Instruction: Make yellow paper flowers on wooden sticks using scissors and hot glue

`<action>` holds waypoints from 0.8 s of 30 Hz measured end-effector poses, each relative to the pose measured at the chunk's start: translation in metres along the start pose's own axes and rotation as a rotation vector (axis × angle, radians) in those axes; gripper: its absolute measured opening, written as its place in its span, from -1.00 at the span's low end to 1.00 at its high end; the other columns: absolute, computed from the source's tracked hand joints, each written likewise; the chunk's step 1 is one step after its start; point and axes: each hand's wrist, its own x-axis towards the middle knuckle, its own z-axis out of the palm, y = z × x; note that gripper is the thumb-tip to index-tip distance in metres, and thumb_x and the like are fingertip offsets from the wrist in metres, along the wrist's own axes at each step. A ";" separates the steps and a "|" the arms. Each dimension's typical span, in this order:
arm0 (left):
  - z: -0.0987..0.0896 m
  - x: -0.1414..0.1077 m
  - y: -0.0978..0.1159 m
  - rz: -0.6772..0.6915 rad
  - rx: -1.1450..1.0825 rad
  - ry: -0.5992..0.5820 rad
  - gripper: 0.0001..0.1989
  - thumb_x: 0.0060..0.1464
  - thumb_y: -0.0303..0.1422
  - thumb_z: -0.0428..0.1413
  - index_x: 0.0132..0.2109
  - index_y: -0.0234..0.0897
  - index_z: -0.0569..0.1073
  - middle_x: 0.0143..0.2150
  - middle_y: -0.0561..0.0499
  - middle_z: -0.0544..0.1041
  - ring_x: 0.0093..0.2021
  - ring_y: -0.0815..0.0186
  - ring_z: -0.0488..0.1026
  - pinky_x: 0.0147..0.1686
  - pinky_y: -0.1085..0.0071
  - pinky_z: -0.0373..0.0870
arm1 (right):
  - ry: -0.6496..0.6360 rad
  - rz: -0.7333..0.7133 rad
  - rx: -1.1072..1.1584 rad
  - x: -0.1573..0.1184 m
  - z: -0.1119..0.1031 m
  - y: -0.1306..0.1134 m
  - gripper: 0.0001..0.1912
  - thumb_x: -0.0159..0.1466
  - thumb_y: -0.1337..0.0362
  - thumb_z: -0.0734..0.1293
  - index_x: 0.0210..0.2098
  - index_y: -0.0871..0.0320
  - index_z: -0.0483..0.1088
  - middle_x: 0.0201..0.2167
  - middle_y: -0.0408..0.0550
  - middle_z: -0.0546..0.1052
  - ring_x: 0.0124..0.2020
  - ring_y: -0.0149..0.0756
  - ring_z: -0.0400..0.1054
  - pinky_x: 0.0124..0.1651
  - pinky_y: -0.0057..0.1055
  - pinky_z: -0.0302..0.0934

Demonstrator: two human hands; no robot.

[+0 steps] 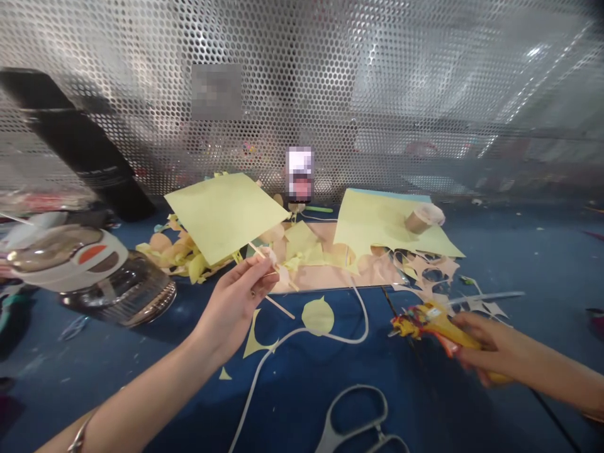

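Left hand [233,308] pinches wooden stick [258,251]; right hand [495,346] clenches glue gun [436,324]; clear lidded jar [120,292] (contents unclear) sits well left.

Your bare left forearm [141,396] runs up from the lower edge of the view, slim and smooth, and narrows to your left hand [233,308], with its long, thin fingers. A thin silver bangle [80,434] circles that arm near the bottom of the frame, and a small ring [253,293] sits on one finger, too small to make out in detail. Your right forearm [538,358] is bare as well and leads to your right hand [486,346]. At the frame edge, a narrow band [593,416] shows on that arm, partly cut off.
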 end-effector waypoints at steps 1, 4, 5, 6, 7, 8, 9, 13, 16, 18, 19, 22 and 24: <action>0.000 0.000 -0.001 0.000 0.002 -0.001 -0.89 -0.06 -0.37 0.26 -0.39 -0.30 0.49 -0.41 0.11 0.45 -0.38 0.47 0.39 -0.22 0.52 0.33 | -0.030 0.046 0.065 0.000 0.000 -0.005 -0.81 0.11 0.07 0.34 -0.35 0.01 0.35 -0.64 -0.14 0.44 -0.78 -0.38 0.25 -0.70 -0.42 0.05; -0.001 0.000 -0.003 0.007 0.010 -0.008 -0.87 -0.08 -0.36 0.27 -0.40 -0.29 0.48 -0.40 0.12 0.45 -0.38 0.47 0.40 -0.20 0.53 0.31 | -0.073 0.077 0.209 0.001 0.000 -0.025 -0.75 0.07 0.03 0.38 -0.41 0.05 0.34 -0.65 -0.18 0.40 -0.78 -0.42 0.22 -0.67 -0.43 0.01; 0.000 0.000 -0.004 0.007 0.018 -0.012 -0.87 -0.08 -0.35 0.27 -0.41 -0.29 0.47 -0.41 0.12 0.45 -0.37 0.47 0.40 -0.20 0.53 0.30 | -0.084 0.051 0.249 0.001 0.001 -0.033 -0.72 0.03 0.03 0.41 -0.46 0.08 0.34 -0.66 -0.20 0.37 -0.75 -0.43 0.22 -0.65 -0.43 0.02; 0.000 -0.001 -0.004 0.006 0.028 -0.016 -0.86 -0.08 -0.34 0.27 -0.42 -0.29 0.46 -0.41 0.13 0.45 -0.37 0.47 0.41 -0.20 0.53 0.30 | -0.112 0.023 0.287 0.001 0.003 -0.040 -0.68 0.00 0.01 0.43 -0.50 0.10 0.33 -0.66 -0.20 0.35 -0.73 -0.43 0.21 -0.63 -0.43 0.03; 0.001 -0.001 -0.005 0.004 0.040 -0.020 -0.85 -0.07 -0.34 0.26 -0.43 -0.28 0.45 -0.41 0.13 0.44 -0.36 0.47 0.41 -0.19 0.53 0.29 | -0.150 -0.004 0.326 0.001 0.007 -0.048 -0.65 -0.01 -0.03 0.43 -0.52 0.10 0.33 -0.66 -0.20 0.33 -0.71 -0.42 0.20 -0.62 -0.43 0.03; 0.001 -0.002 -0.005 0.003 0.051 -0.024 -0.84 -0.06 -0.33 0.26 -0.43 -0.28 0.44 -0.41 0.13 0.44 -0.36 0.47 0.41 -0.18 0.53 0.29 | -0.193 -0.028 0.367 0.000 0.012 -0.055 -0.63 0.01 -0.07 0.41 -0.51 0.10 0.33 -0.66 -0.19 0.33 -0.69 -0.41 0.19 -0.61 -0.43 0.02; 0.001 -0.002 -0.005 0.005 0.058 -0.029 -0.84 -0.06 -0.33 0.26 -0.43 -0.28 0.44 -0.40 0.13 0.44 -0.35 0.47 0.41 -0.16 0.53 0.29 | -0.223 -0.054 0.404 0.000 0.017 -0.061 -0.62 0.06 -0.09 0.37 -0.51 0.10 0.33 -0.65 -0.18 0.33 -0.68 -0.41 0.18 -0.61 -0.43 0.02; 0.001 -0.003 -0.005 0.007 0.066 -0.031 -0.85 -0.07 -0.32 0.27 -0.41 -0.28 0.46 -0.37 0.12 0.44 -0.32 0.45 0.41 -0.15 0.52 0.29 | -0.277 -0.119 0.527 -0.003 0.043 -0.085 -0.66 0.15 -0.05 0.32 -0.44 0.11 0.35 -0.67 -0.18 0.35 -0.68 -0.44 0.18 -0.56 -0.45 0.03; 0.000 -0.004 -0.004 0.000 0.055 -0.027 -0.83 -0.10 -0.32 0.28 -0.43 -0.28 0.46 -0.37 0.11 0.44 -0.34 0.45 0.41 -0.17 0.52 0.30 | -0.355 -0.114 0.566 0.001 0.059 -0.099 -0.64 0.15 -0.04 0.32 -0.37 0.15 0.38 -0.68 -0.14 0.42 -0.72 -0.48 0.18 -0.58 -0.47 -0.04; 0.000 -0.005 -0.004 -0.001 0.041 -0.029 -0.82 -0.11 -0.31 0.29 -0.43 -0.29 0.46 -0.38 0.11 0.44 -0.35 0.45 0.40 -0.17 0.52 0.31 | -0.426 -0.136 0.603 0.006 0.068 -0.104 -0.63 0.17 -0.04 0.30 -0.37 0.18 0.39 -0.70 -0.13 0.43 -0.75 -0.52 0.13 -0.62 -0.50 -0.10; 0.000 -0.006 -0.004 -0.003 0.032 -0.029 -0.82 -0.12 -0.31 0.29 -0.43 -0.29 0.46 -0.39 0.11 0.44 -0.36 0.45 0.40 -0.17 0.52 0.32 | -0.453 -0.148 0.621 0.009 0.072 -0.106 -0.63 0.18 -0.03 0.29 -0.38 0.19 0.39 -0.73 -0.15 0.41 -0.77 -0.54 0.11 -0.63 -0.52 -0.12; -0.001 -0.007 -0.005 -0.009 0.005 -0.025 -0.81 -0.14 -0.31 0.31 -0.44 -0.30 0.47 -0.41 0.10 0.43 -0.38 0.45 0.40 -0.19 0.53 0.33 | -0.478 -0.165 0.652 0.018 0.086 -0.102 -0.63 0.21 0.01 0.26 -0.44 0.22 0.40 -0.81 -0.21 0.32 -0.81 -0.56 0.04 -0.68 -0.55 -0.16; -0.001 -0.006 -0.006 -0.010 -0.009 -0.031 -0.81 -0.14 -0.30 0.31 -0.44 -0.29 0.47 -0.41 0.10 0.44 -0.39 0.45 0.40 -0.21 0.52 0.34 | -0.473 -0.176 0.657 0.022 0.094 -0.095 -0.60 0.23 0.02 0.25 -0.50 0.24 0.39 -0.85 -0.25 0.25 -0.82 -0.58 -0.01 -0.69 -0.56 -0.17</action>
